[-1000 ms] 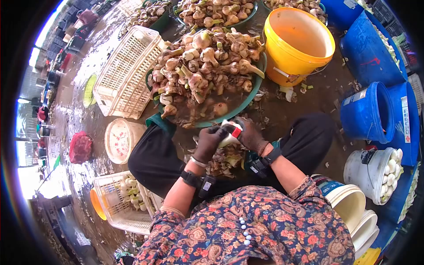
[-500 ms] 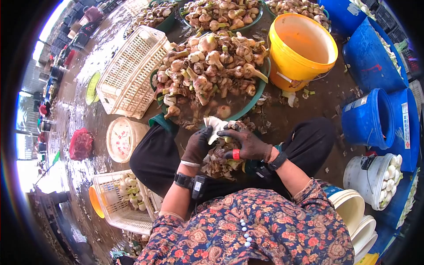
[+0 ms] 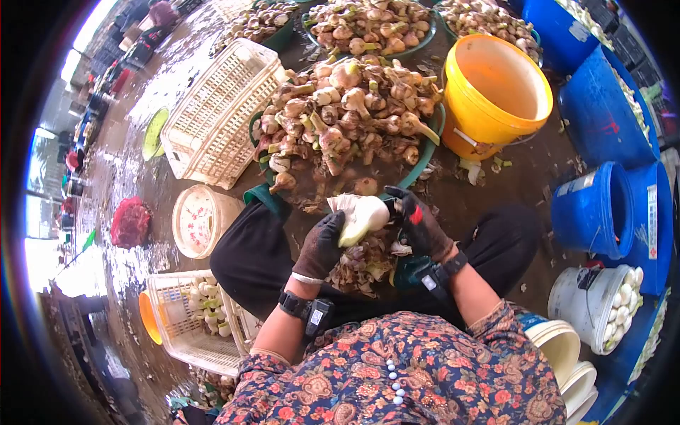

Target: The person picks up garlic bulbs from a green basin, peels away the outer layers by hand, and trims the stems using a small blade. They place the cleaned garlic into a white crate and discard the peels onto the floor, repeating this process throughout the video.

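Wet floor, left hand, right hand on bulb

The wet, dark brown floor holds a big round green bowl heaped with muddy bulbs. A yellow plastic bucket stands just beside the bowl. A white plastic crate, a round white scale and a red bag sit to the left, while blue plastic buckets and a white bucket of peeled white bulbs stand to the right.
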A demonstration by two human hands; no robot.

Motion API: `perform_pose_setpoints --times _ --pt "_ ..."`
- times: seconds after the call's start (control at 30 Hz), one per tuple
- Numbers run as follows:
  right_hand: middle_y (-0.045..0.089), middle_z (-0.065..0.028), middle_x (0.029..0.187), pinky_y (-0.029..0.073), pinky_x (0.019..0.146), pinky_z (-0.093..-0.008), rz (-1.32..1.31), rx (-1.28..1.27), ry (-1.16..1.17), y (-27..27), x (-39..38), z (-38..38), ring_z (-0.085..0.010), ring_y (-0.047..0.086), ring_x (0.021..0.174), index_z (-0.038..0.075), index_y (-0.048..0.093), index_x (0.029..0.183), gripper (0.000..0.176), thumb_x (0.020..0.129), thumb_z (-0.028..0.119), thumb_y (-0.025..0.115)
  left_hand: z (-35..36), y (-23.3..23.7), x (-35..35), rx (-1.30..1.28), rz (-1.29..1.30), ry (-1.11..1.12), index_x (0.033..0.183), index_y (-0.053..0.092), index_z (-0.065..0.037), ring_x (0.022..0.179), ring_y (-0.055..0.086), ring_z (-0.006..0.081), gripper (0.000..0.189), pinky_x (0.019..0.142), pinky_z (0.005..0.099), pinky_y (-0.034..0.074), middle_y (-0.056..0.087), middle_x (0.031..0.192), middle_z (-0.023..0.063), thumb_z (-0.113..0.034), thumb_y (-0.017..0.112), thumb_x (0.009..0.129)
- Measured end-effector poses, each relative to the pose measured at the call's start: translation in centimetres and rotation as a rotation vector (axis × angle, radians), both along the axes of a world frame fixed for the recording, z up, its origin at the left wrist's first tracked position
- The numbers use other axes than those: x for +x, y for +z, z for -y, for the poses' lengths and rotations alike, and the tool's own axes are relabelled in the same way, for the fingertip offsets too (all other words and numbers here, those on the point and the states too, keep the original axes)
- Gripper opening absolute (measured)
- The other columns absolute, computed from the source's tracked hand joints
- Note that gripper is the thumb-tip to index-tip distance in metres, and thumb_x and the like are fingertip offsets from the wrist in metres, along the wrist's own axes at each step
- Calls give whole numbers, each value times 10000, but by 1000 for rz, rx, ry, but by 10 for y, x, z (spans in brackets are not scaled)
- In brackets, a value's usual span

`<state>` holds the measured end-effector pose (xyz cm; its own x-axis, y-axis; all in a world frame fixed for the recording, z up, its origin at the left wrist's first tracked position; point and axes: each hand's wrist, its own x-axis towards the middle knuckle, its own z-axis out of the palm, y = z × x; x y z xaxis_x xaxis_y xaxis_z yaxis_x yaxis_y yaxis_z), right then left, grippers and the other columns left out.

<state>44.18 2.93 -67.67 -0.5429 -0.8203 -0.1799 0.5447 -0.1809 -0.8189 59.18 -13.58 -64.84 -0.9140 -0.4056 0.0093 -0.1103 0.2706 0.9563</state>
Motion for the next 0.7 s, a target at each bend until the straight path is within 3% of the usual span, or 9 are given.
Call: perform_pose_setpoints --times 0.03,0.17,0.2,0.23,0.3,0.4,0.43,0.5,0.7 --pt "567 -48 1058 449 841 -284 -4 -4 17 0 4 2 -117 527 991 36 399 1308 516 894 286 579 -2 0 0 -392 -105 -6 1110 563 28 903 573 107 289 795 252 463 619 1015 64 -190 513 926" --pt "426 -110 1326 329 1022 -364 -233 3 225 16 15 2 -226 425 1212 70 339 1364 680 778 91 684 7 -6 -3 423 86 -32 1108 553 51 918 617 217 281 765 306 483 633 1012 129 -86 566 863" --pt "454 -128 1299 339 1010 -364 -677 162 177 21 18 4 -246 436 1205 69 370 1347 659 769 88 687 8 1 -2 -267 -7 -123 1085 568 38 860 597 133 254 735 271 479 632 978 60 -148 510 920" --pt "482 -147 1272 350 999 -363 -1121 318 118 24 22 6 -266 447 1199 68 401 1331 640 761 86 690 7 -3 -1 -264 -5 -115 1085 568 38 860 597 133 254 735 271 479 632 978 60 -148 510 920" --pt "553 -175 1162 387 955 -344 -1142 325 75 13 23 11 -301 515 1112 49 519 1225 511 748 93 698 4 -9 -6 931 167 112 1057 587 5 814 568 86 256 711 243 463 619 957 20 -200 488 938" --pt "626 -102 899 471 770 -320 -659 163 -157 3 30 21 -205 602 818 18 616 988 251 833 214 638 0 -2 0 854 173 112 1036 601 -13 803 559 81 265 710 223 446 612 918 9 -239 527 918" --pt "626 -102 899 471 770 -320 -657 170 -163 -5 25 20 -205 602 818 18 616 988 251 833 214 638 -1 -2 3 801 162 128 1030 606 -10 796 554 77 269 701 215 441 609 896 8 -242 537 913" --pt "625 -76 899 490 717 -304 107 330 -143 -17 13 15 -156 599 801 28 621 935 244 864 260 613 -2 6 9 701 123 90 1071 595 0 819 536 73 326 723 221 428 607 913 3 -270 570 890" --pt "641 -51 929 511 653 -287 755 63 -123 -63 -4 5 -172 623 787 84 567 1063 365 899 406 519 15 42 35 739 211 -1 965 642 -10 851 558 96 236 727 249 449 625 907 0 -203 589 839"
